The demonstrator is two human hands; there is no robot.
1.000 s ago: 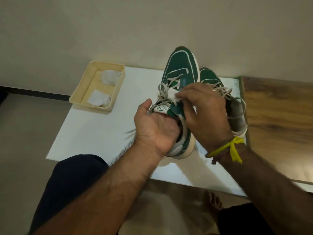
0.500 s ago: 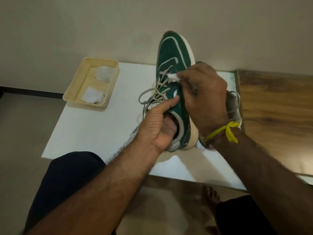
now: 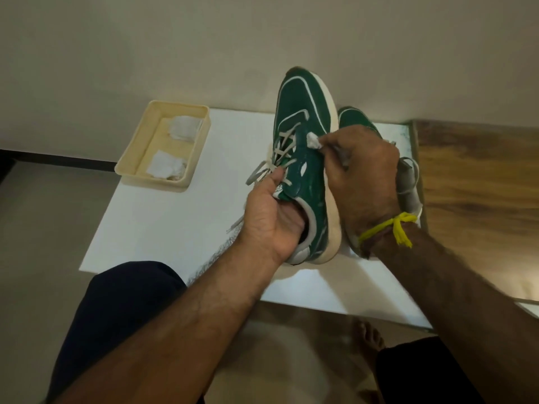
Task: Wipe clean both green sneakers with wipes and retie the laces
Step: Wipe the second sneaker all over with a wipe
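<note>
From my head camera, a white board (image 3: 163,228) lies by a pale wall. Above it my left hand (image 3: 271,217) grips the raised sneaker (image 3: 306,147) at its collar; my right hand (image 3: 361,176) pinches a wipe (image 3: 313,140) against its side. I'm mid-wipe on the first shoe; next I'd judge the sole edge, then the second sneaker (image 3: 354,119) just behind it.

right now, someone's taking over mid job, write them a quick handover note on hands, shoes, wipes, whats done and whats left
Left hand grips the raised sneaker at its collar.
Right hand pinches a wipe against its upper.
Second sneaker sits on the white board behind it.
Two more wipes lie in the cream tray.
Done: wiping has begun.
Left: finish both sneakers, tie the loose laces.
</note>
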